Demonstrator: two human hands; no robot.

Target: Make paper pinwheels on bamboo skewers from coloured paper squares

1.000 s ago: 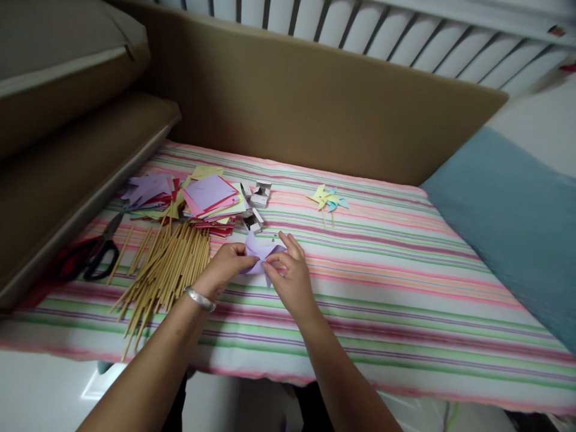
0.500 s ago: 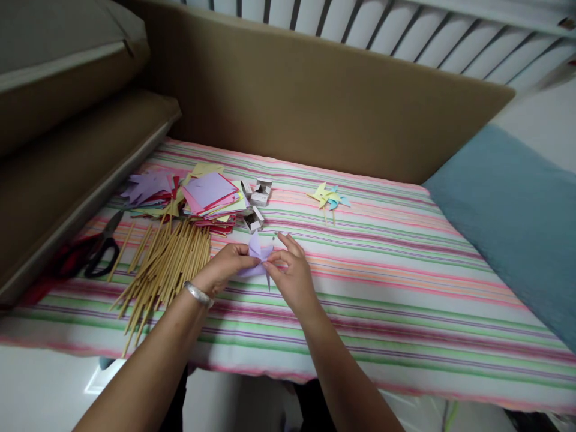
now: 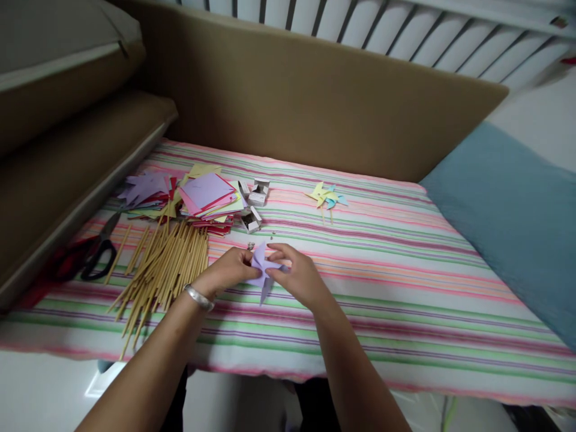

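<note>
A purple paper pinwheel [image 3: 263, 264] is between my two hands, above the striped cloth, its points folded in toward the middle. My left hand [image 3: 231, 269] pinches it from the left, thumb near its centre. From the right, my right hand [image 3: 297, 273] grips it with thumb and fingers. Whether a pin sits at the centre is too small to tell. Just beyond lie a few tiny pieces [image 3: 251, 246] on the cloth. Two small white boxes, one nearer [image 3: 251, 221] with dark contents and one farther [image 3: 260, 191], stand behind my left hand.
Many thin wooden sticks [image 3: 168, 264] lie in a heap to the left, beside black-handled scissors [image 3: 99, 252]. Behind them are stacked coloured paper squares [image 3: 209, 195] and cut purple paper [image 3: 146, 187]. Yellow [image 3: 322, 193] and blue [image 3: 335, 201] pinwheels lie farther back. A brown panel [image 3: 315, 102] borders the striped cloth [image 3: 405, 312].
The purple pinwheel has opened into a clearer four-pointed shape and sits slightly lower. My right hand has moved a little right and its fingers have shifted on the paper.
</note>
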